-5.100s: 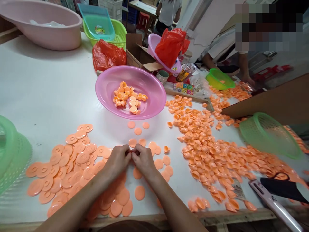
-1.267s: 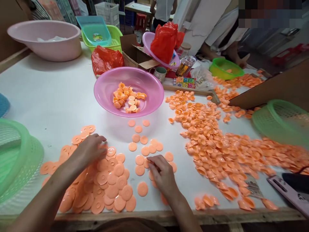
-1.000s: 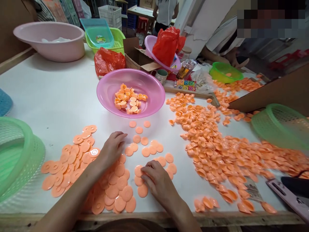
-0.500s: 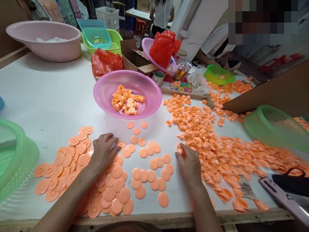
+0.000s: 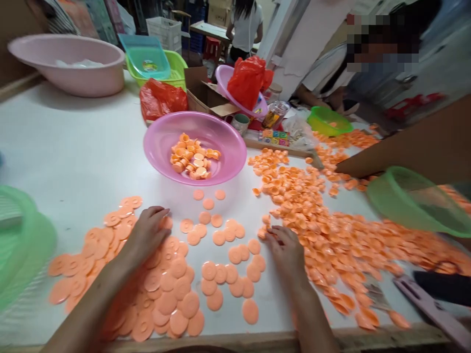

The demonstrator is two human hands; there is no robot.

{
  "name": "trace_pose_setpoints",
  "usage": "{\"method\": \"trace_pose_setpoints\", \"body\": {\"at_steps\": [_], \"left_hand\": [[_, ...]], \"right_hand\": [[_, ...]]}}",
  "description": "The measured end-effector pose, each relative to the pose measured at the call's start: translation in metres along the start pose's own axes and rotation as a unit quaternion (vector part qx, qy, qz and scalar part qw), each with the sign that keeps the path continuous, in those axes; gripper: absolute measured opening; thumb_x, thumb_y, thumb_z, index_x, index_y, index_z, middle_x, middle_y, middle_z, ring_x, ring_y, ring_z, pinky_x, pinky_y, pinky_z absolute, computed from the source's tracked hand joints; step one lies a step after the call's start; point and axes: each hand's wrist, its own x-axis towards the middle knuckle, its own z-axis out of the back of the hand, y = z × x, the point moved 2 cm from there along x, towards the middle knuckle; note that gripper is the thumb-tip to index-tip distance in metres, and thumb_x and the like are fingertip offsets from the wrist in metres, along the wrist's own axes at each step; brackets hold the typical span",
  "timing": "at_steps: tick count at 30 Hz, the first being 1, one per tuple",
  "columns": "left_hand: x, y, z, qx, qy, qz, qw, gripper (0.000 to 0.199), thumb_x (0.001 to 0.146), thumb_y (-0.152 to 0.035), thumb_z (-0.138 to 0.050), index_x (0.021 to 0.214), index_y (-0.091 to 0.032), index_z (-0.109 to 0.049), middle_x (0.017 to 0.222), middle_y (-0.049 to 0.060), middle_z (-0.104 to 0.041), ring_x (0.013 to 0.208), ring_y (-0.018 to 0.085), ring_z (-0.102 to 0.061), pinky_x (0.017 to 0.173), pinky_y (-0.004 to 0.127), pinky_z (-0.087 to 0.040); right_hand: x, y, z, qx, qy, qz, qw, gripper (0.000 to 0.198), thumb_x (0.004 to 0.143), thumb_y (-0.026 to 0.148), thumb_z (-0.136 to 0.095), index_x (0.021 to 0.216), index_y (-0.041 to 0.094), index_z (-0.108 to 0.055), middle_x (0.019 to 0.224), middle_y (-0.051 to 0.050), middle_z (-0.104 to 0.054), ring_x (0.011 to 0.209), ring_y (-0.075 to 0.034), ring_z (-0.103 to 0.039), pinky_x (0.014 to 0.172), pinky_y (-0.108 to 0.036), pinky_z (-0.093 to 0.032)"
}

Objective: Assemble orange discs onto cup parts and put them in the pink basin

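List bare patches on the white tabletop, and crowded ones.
Largest: white tabletop bordered by pale pink oval plastic tub, magenta round plastic basin and flat orange plastic discs. Narrow: between discs and right forearm. Crowded: right side, heaped with hollow orange plastic pieces.

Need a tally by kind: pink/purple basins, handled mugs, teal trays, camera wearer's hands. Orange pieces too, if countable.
Basins: 3 (pale pink basin, bright pink basin, lilac basin)
Mug: 1
Teal tray: 1
Hands: 2 (left hand, right hand)
Total: 7
Orange discs and orange cups overlap too much to count.
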Motion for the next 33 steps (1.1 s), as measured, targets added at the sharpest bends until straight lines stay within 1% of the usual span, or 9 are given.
{"method": "trace_pose_setpoints", "body": {"at_steps": [4,9,13,16,19,22,25,29,33], "left_hand": [[0.002,-0.002,0.014,-0.028,0.022,0.047,0.998,0.027,0.073,-0.03,-0.059,0.096,-0.021,-0.069,0.103,0.006,-0.066,0.098,0.024,-0.061,0.085,0.037,-0.051],[-0.003,-0.005,0.022,-0.122,0.01,0.179,0.976,0.016,0.078,-0.036,-0.061,0.085,-0.022,-0.064,0.08,0.0,-0.068,0.077,0.018,-0.063,0.07,0.029,-0.05],[0.002,-0.003,0.027,-0.233,-0.033,0.205,0.95,0.022,0.08,-0.041,-0.062,0.084,-0.02,-0.059,0.081,0.001,-0.069,0.08,0.018,-0.066,0.07,0.028,-0.051],[0.008,-0.005,0.029,-0.276,-0.017,0.216,0.936,0.024,0.081,-0.043,-0.062,0.085,-0.02,-0.057,0.077,0.002,-0.069,0.075,0.018,-0.068,0.067,0.029,-0.054],[0.009,-0.01,0.03,-0.222,-0.019,0.166,0.961,0.019,0.084,-0.04,-0.058,0.086,-0.021,-0.06,0.084,0.003,-0.072,0.082,0.019,-0.069,0.072,0.03,-0.055],[0.004,-0.013,0.027,-0.134,-0.03,0.043,0.99,0.017,0.089,-0.033,-0.052,0.091,-0.023,-0.065,0.1,0.004,-0.074,0.098,0.02,-0.069,0.085,0.031,-0.054],[-0.005,-0.011,0.021,-0.071,0.021,-0.061,0.995,0.019,0.091,-0.03,-0.05,0.087,-0.023,-0.068,0.107,0.005,-0.073,0.117,0.023,-0.062,0.095,0.035,-0.052],[-0.015,-0.005,0.028,0.001,0.031,-0.108,0.994,0.019,0.091,-0.032,-0.054,0.089,-0.025,-0.072,0.119,0.007,-0.069,0.118,0.026,-0.058,0.097,0.042,-0.05],[-0.02,0.0,0.037,0.068,0.056,-0.143,0.986,0.019,0.091,-0.032,-0.056,0.086,-0.029,-0.074,0.12,0.006,-0.068,0.106,0.026,-0.056,0.088,0.044,-0.049]], "right_hand": [[0.005,-0.001,-0.005,0.009,0.01,-0.018,1.0,0.024,0.081,0.043,-0.062,0.078,0.022,-0.075,0.095,-0.009,-0.07,0.095,-0.027,-0.06,0.079,-0.04,-0.051],[0.007,0.004,-0.004,0.033,0.006,-0.062,0.997,0.027,0.076,0.047,-0.064,0.079,0.022,-0.074,0.099,-0.01,-0.071,0.093,-0.027,-0.062,0.074,-0.039,-0.051],[0.009,0.0,-0.007,0.0,0.059,-0.051,0.997,0.029,0.079,0.041,-0.054,0.085,0.022,-0.075,0.095,-0.01,-0.073,0.092,-0.029,-0.062,0.082,-0.043,-0.05],[0.013,-0.004,-0.01,-0.002,0.041,-0.06,0.997,0.034,0.078,0.04,-0.051,0.087,0.02,-0.076,0.092,-0.011,-0.074,0.091,-0.03,-0.064,0.084,-0.045,-0.049],[0.018,-0.002,-0.011,-0.005,0.001,-0.077,0.997,0.033,0.075,0.045,-0.058,0.08,0.019,-0.077,0.084,-0.011,-0.074,0.083,-0.03,-0.065,0.078,-0.045,-0.051],[0.022,0.005,-0.008,0.005,-0.062,-0.102,0.993,0.029,0.073,0.046,-0.064,0.077,0.019,-0.076,0.084,-0.011,-0.075,0.08,-0.03,-0.066,0.077,-0.044,-0.052],[0.025,0.016,-0.008,0.069,-0.079,-0.151,0.983,0.026,0.07,0.043,-0.07,0.077,0.018,-0.074,0.082,-0.01,-0.074,0.075,-0.027,-0.068,0.075,-0.042,-0.054],[0.027,0.045,-0.022,0.221,-0.036,-0.192,0.956,0.03,0.063,0.039,-0.077,0.081,0.017,-0.068,0.073,-0.006,-0.07,0.066,-0.023,-0.068,0.062,-0.035,-0.057],[0.023,0.093,-0.057,0.273,0.094,-0.152,0.945,0.024,0.072,0.038,-0.071,0.083,0.016,-0.07,0.075,-0.006,-0.07,0.066,-0.019,-0.065,0.063,-0.033,-0.058]]}}
